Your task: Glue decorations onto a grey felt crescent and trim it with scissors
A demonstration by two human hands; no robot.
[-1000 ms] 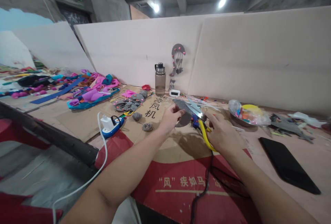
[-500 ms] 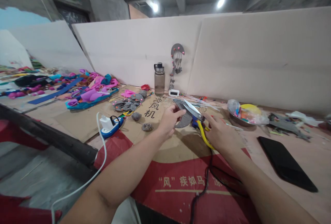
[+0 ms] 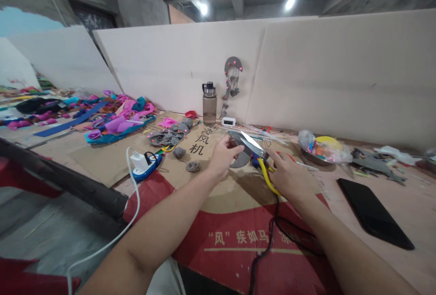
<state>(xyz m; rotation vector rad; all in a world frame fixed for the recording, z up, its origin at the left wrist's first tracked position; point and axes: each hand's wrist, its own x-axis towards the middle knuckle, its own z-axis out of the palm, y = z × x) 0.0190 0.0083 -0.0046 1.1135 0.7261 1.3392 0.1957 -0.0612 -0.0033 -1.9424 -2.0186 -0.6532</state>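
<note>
Between thumb and fingers, my left hand [image 3: 223, 156] pinches the left edge of a curved grey felt piece [image 3: 241, 158]. My right hand [image 3: 289, 174] grips scissors [image 3: 254, 144] with yellow handles, their blades pointing up and left over the felt. The fingers partly hide the handles. Just left of the scissors' pivot, behind the blades, a dark blue object [image 3: 255, 160] shows in part. Left of my left hand lie small grey yarn balls [image 3: 193, 166] on the printed cardboard [image 3: 211, 195].
A water bottle [image 3: 209, 106] and a small white digital display [image 3: 228, 122] stand at the back. Left are a blue-and-white power adapter [image 3: 141, 163] and colourful felt scraps [image 3: 122, 117]. Right are a metal bowl [image 3: 316, 157] and a black phone [image 3: 374, 213]. A black cord [image 3: 269, 249] runs below my hands.
The scissor blades have shifted slightly and look a little further apart over the felt. Both hands keep their hold, and the view has moved a little.
</note>
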